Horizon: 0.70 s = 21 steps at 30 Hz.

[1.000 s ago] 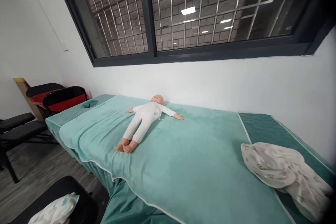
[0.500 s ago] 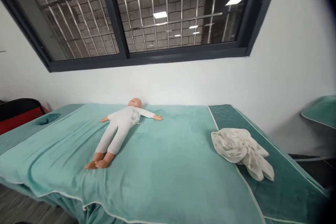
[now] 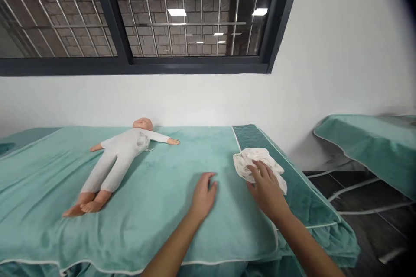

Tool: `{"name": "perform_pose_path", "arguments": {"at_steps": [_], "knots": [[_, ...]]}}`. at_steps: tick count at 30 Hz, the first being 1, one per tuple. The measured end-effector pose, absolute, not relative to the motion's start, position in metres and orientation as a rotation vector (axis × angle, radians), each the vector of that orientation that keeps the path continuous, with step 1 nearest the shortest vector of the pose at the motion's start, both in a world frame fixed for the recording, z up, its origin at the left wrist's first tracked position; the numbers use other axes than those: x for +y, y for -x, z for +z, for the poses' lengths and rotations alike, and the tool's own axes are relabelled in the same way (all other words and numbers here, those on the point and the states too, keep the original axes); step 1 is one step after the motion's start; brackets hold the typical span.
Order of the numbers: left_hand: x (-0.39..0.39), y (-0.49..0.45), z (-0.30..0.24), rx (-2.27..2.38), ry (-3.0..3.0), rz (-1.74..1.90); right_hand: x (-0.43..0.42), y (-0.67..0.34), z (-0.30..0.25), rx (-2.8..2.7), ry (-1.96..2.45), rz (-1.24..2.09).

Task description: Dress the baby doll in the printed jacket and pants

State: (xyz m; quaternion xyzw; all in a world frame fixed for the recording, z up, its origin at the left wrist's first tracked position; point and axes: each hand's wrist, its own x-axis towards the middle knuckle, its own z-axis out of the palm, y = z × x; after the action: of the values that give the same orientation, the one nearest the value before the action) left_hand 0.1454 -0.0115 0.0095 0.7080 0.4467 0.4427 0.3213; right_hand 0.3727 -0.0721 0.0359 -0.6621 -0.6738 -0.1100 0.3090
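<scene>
A crumpled white printed cloth point(image 3: 248, 159) lies toward the right end of the bed, across the edge of the light green cover. Over it reaches my right hand point(image 3: 265, 188), fingers spread and slightly bent; whether the fingertips touch the cloth I cannot tell. My left hand point(image 3: 204, 194) hovers over the cover to the left of the cloth, thumb and fingers apart with nothing between them. Further left a baby doll point(image 3: 125, 151) in a white suit lies on its back, arms stretched out and head near the wall, out of reach of both hands.
The green-covered bed point(image 3: 182, 220) stands against a white wall under a dark-framed barred window point(image 3: 195, 67). At the right, beyond a gap with dark floor point(image 3: 360, 220), is another green-covered bed point(image 3: 367, 143) on metal legs.
Both my hands have come into view from below, the right one over the cloth. My view has turned to the right, so the doll and cloth appear further left.
</scene>
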Motion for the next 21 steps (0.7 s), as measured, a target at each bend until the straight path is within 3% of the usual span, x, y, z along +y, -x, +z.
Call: {"name": "perform_pose_path", "arguments": {"at_steps": [3, 7, 16, 18, 21], "knots": [[0.020, -0.169, 0.004, 1.170, -1.887, 1.163, -0.048, -0.397, 0.033, -1.880, 1.870, -0.395], [0.031, -0.175, 0.000, 1.174, -1.873, 1.180, -0.022, -0.409, 0.037, -1.844, 1.828, -0.236], [0.023, -0.165, 0.008, 1.026, -1.419, 1.545, -0.004, -0.336, 0.129, -1.493, 1.304, 0.539], [0.024, -0.164, 0.009, 1.041, -1.410, 1.568, 0.000, -0.316, 0.132, -1.429, 1.229, 0.509], [0.025, -0.162, 0.011, 1.053, -1.321, 1.589, 0.007, -0.291, 0.115, -1.365, 1.239, 0.155]]}}
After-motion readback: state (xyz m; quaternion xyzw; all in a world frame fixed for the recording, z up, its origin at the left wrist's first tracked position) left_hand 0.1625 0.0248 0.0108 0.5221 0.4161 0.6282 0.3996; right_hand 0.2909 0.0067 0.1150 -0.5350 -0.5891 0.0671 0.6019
